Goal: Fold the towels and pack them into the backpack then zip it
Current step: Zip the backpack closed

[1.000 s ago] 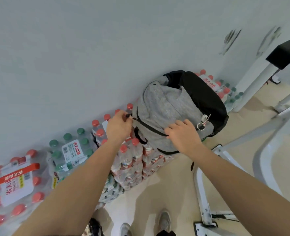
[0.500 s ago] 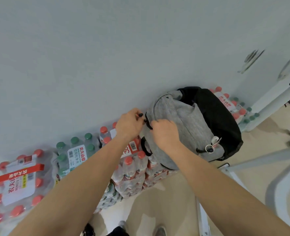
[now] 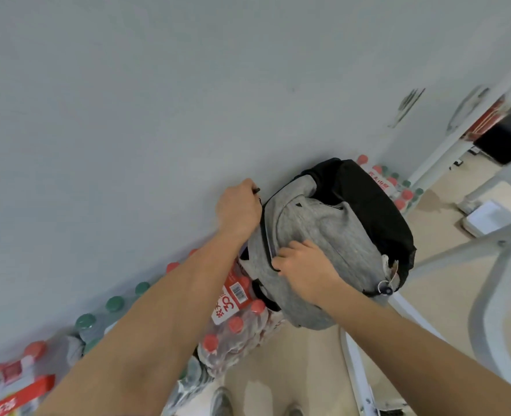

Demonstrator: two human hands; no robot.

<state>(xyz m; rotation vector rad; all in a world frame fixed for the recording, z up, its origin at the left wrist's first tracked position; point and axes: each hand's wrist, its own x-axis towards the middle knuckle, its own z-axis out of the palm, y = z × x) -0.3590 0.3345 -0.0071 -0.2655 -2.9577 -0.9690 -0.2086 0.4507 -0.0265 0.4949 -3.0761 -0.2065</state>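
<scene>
Room: pale grey wall (image 3: 128,115) fills the upper and left frame; beige floor (image 3: 308,355) runs along the bottom and right, with white metal frame legs (image 3: 356,376) at lower right.
Support: shrink-wrapped packs of bottled water (image 3: 236,321) are stacked against the wall, from lower left to centre.
Backpack: grey and black backpack (image 3: 323,232) sits on top of the bottle packs, right of centre, leaning on the wall. Its long axis runs from lower centre up toward upper right.
Left hand: left hand (image 3: 237,210) is at the pack's upper left corner. Its grip is clenched round a small dark zip pull (image 3: 256,190), which sticks out above the knuckles.
Right hand: right hand (image 3: 303,270) is lower, on the pack's grey front, with its fingers curled into the fabric just beside the zip track (image 3: 266,235).
Key relation: the dark track runs from the right hand up the pack's left edge to the left hand, then seems to curve on over the top toward upper right. The left hand is the one on the pull, and the right hand braces the fabric below it. The zipping stroke probably follows the curve away from the right hand.
Towels: none in view; likely already inside.
Hard to see: the left hand covers the slider, so I cannot tell how much of the track is closed. The far end of the track is lost behind the black top. A small ring and tag (image 3: 385,290) hang at the pack's lower right.
</scene>
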